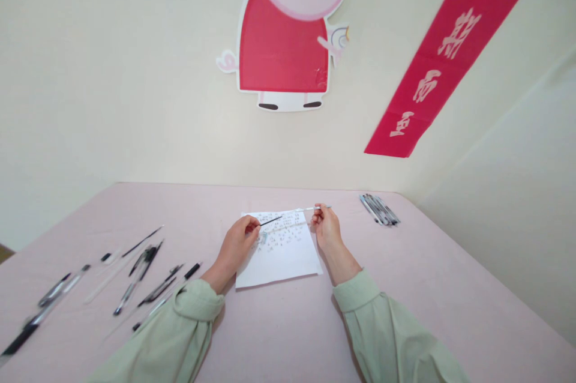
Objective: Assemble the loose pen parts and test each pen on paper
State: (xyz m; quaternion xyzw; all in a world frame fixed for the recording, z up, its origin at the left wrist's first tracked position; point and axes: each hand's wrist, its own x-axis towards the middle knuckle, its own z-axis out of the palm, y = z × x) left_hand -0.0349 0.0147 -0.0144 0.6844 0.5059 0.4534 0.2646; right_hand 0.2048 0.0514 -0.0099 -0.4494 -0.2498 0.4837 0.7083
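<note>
My left hand (239, 243) is closed in a pinch on a thin black pen refill (270, 221) that points right, over a white sheet of paper (279, 257) with scribbles. My right hand (326, 227) is closed on a clear pen barrel (309, 209) held level, its open end facing the refill's tip. The two parts are a short way apart above the sheet. Both arms wear pale green sleeves.
Several pens and loose pen parts (139, 269) lie scattered on the pink table (279, 323) at the left. A bundle of assembled pens (379, 209) lies at the back right. A cartoon pig cut-out and a red banner hang on the wall behind.
</note>
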